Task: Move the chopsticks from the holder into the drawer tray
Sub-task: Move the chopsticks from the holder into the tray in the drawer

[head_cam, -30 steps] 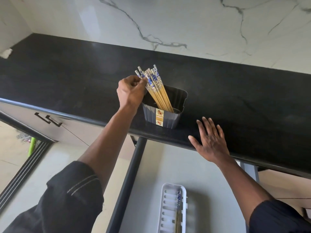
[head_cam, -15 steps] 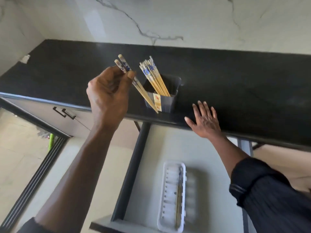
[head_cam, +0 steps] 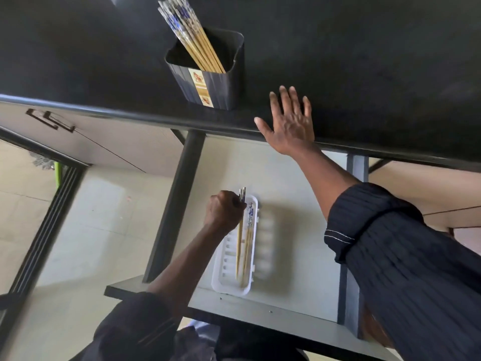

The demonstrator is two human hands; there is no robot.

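Taking the tray (head_cam: 221,278) as the landmark: it is a white slotted tray lying in the open drawer (head_cam: 294,290), its long axis running toward and away from the counter (head_cam: 364,74). At its far left corner, the left hand (head_cam: 223,211) is closed in a fist around the patterned top ends of a held pair (head_cam: 239,246) of chopsticks, whose wooden tips point back toward the person and hang over the tray's left half. The pair already runs nearly parallel to the tray's length, so what remains looks like a short lowering and a release rather than any turning. Just right of that pair, another pair (head_cam: 249,238) lies flat in the tray, aligned the same way; whether the two pairs touch is too blurred to tell. Beyond the tray, up on the counter and slightly left of it, the dark holder (head_cam: 216,87) stands near the counter's edge with a bundle (head_cam: 187,37) of chopsticks leaning out to the left, so most of the job seems still ahead. Right of the holder, the right hand (head_cam: 290,123) rests flat and open on the counter edge, fingers spread, gripping nothing. The left hand is plainly the nearer one to the tray.
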